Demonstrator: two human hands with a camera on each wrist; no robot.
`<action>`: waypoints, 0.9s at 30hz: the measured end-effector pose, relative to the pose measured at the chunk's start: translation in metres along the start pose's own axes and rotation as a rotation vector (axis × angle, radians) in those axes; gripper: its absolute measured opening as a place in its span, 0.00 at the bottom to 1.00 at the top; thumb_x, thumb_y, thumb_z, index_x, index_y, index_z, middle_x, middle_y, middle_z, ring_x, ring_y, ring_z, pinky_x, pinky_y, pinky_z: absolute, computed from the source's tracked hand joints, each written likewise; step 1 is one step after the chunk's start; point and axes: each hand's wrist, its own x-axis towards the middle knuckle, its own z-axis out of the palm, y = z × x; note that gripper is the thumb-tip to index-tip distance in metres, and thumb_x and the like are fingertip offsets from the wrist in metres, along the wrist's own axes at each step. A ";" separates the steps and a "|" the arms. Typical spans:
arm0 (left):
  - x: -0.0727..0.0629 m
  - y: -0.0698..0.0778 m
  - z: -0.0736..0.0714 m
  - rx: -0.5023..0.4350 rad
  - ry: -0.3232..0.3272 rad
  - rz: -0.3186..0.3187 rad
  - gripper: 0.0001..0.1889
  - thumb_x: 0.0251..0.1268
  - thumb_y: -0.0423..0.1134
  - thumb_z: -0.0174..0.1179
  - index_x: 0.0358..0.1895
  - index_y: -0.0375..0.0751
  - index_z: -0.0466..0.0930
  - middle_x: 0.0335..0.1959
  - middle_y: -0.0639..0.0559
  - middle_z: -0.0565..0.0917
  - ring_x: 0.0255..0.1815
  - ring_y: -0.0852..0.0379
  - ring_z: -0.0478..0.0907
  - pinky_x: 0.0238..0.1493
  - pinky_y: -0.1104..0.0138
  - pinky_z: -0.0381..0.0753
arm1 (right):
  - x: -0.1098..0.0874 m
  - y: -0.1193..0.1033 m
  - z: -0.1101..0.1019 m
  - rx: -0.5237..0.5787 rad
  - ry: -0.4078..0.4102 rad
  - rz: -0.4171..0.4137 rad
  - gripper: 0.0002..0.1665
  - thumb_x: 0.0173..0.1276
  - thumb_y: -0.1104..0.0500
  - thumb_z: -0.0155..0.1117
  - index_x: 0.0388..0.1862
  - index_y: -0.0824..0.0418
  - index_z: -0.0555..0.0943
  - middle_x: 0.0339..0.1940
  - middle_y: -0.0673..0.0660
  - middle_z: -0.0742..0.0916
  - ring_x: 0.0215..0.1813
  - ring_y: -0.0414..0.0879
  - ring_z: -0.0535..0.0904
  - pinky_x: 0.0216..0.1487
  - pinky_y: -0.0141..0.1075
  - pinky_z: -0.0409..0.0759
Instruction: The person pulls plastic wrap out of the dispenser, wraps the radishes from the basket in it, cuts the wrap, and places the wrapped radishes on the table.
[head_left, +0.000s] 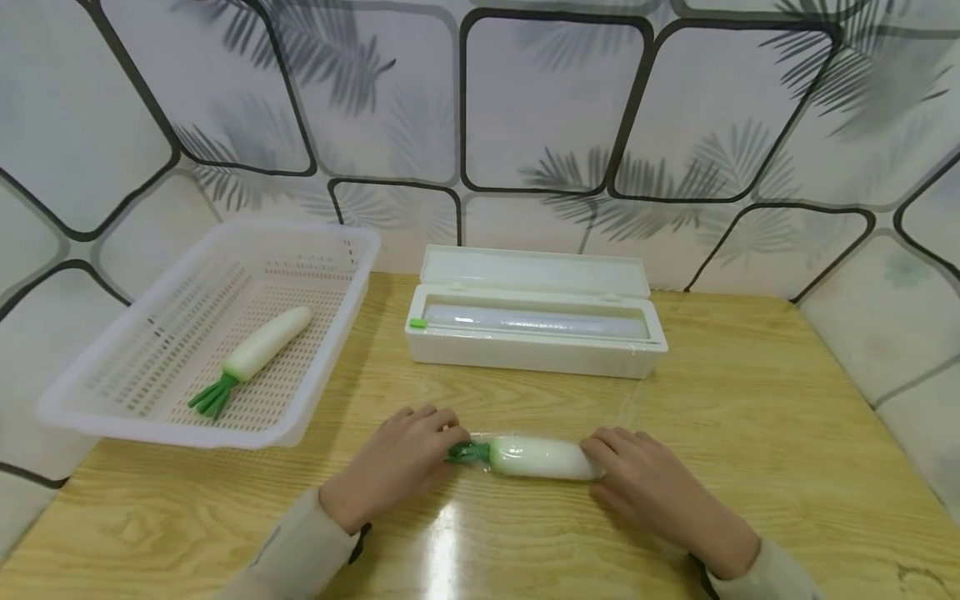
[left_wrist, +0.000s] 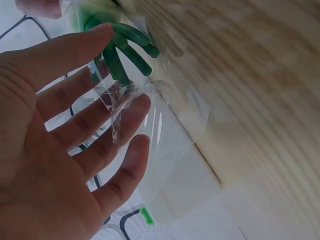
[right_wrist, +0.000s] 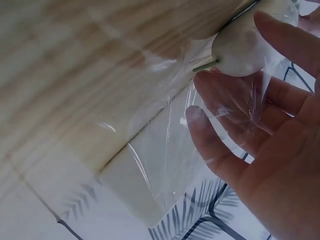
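A white radish (head_left: 542,458) with green stems lies crosswise on the table, loosely covered in clear plastic wrap (right_wrist: 165,145). At its leafy end is my left hand (head_left: 408,457), the thumb against the green stems (left_wrist: 127,55) and the fingers curled behind the film. My right hand (head_left: 641,479) holds the tapered white end between thumb and fingers, as the right wrist view shows. Wrap stretches past both ends in creased, see-through folds. Behind the radish stands a white wrap dispenser box (head_left: 532,358), its lid raised, with a roll of film (head_left: 536,321) inside.
At the left, a white perforated plastic basket (head_left: 341,325) holds a second radish (head_left: 267,343) with green stems. A green slider (head_left: 417,323) sits at the dispenser's left end. Patterned cloth (head_left: 555,100) rises behind the wooden table (head_left: 787,400) and along its sides.
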 end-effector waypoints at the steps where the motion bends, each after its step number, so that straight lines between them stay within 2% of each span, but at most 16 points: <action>1: 0.001 -0.001 0.000 -0.012 -0.013 -0.008 0.17 0.54 0.38 0.78 0.47 0.43 0.86 0.43 0.52 0.84 0.44 0.54 0.81 0.43 0.58 0.84 | 0.001 0.001 0.001 0.011 -0.007 0.006 0.28 0.50 0.61 0.83 0.49 0.64 0.81 0.44 0.58 0.85 0.43 0.53 0.84 0.37 0.46 0.84; 5: 0.005 -0.005 -0.001 -0.067 -0.071 -0.041 0.14 0.63 0.37 0.72 0.50 0.41 0.85 0.45 0.51 0.85 0.47 0.52 0.81 0.47 0.55 0.83 | 0.007 0.004 0.002 0.078 0.000 0.023 0.20 0.55 0.65 0.79 0.46 0.65 0.82 0.41 0.56 0.82 0.40 0.48 0.80 0.36 0.41 0.83; 8: 0.007 -0.009 0.000 -0.109 -0.090 -0.057 0.15 0.66 0.35 0.69 0.55 0.39 0.82 0.48 0.48 0.86 0.49 0.49 0.83 0.49 0.52 0.83 | 0.010 0.006 0.002 0.117 0.013 0.030 0.17 0.56 0.68 0.77 0.44 0.67 0.83 0.41 0.56 0.78 0.39 0.45 0.75 0.35 0.38 0.80; 11: 0.010 -0.012 0.000 -0.147 -0.085 -0.062 0.18 0.67 0.33 0.68 0.58 0.39 0.79 0.50 0.45 0.86 0.49 0.47 0.84 0.50 0.51 0.83 | 0.013 0.009 0.001 0.135 0.000 0.038 0.16 0.57 0.70 0.75 0.45 0.69 0.83 0.41 0.56 0.76 0.40 0.46 0.73 0.36 0.38 0.79; 14: 0.012 -0.014 0.000 -0.159 -0.072 -0.053 0.16 0.67 0.31 0.66 0.56 0.42 0.79 0.48 0.46 0.87 0.47 0.48 0.84 0.48 0.50 0.82 | 0.014 0.012 0.000 0.153 -0.013 0.044 0.22 0.57 0.70 0.74 0.51 0.72 0.81 0.42 0.58 0.79 0.40 0.47 0.76 0.37 0.38 0.81; 17: 0.014 -0.015 0.000 -0.148 -0.069 -0.050 0.12 0.67 0.31 0.66 0.51 0.45 0.81 0.46 0.48 0.88 0.47 0.48 0.83 0.49 0.50 0.81 | 0.014 0.014 -0.002 0.176 -0.011 0.057 0.25 0.58 0.70 0.75 0.54 0.70 0.77 0.43 0.59 0.83 0.39 0.48 0.80 0.36 0.39 0.83; 20: 0.015 -0.015 0.000 -0.122 -0.053 -0.064 0.11 0.65 0.33 0.69 0.48 0.45 0.84 0.46 0.50 0.86 0.49 0.49 0.80 0.52 0.52 0.79 | 0.015 0.015 -0.003 0.170 0.012 0.062 0.23 0.58 0.69 0.75 0.52 0.65 0.78 0.42 0.58 0.85 0.38 0.48 0.82 0.34 0.40 0.83; 23: 0.017 -0.015 0.000 -0.088 -0.022 -0.079 0.09 0.63 0.34 0.71 0.46 0.46 0.87 0.48 0.50 0.83 0.51 0.49 0.76 0.52 0.54 0.76 | 0.017 0.015 -0.003 0.127 0.040 0.052 0.18 0.58 0.68 0.76 0.47 0.62 0.82 0.42 0.56 0.85 0.38 0.48 0.81 0.34 0.40 0.82; 27: 0.019 -0.013 0.001 -0.042 -0.022 -0.082 0.07 0.67 0.37 0.68 0.46 0.43 0.88 0.49 0.48 0.80 0.51 0.48 0.73 0.51 0.54 0.75 | 0.020 0.013 -0.003 0.059 0.045 0.052 0.20 0.55 0.67 0.78 0.47 0.65 0.83 0.46 0.59 0.83 0.45 0.51 0.80 0.38 0.44 0.83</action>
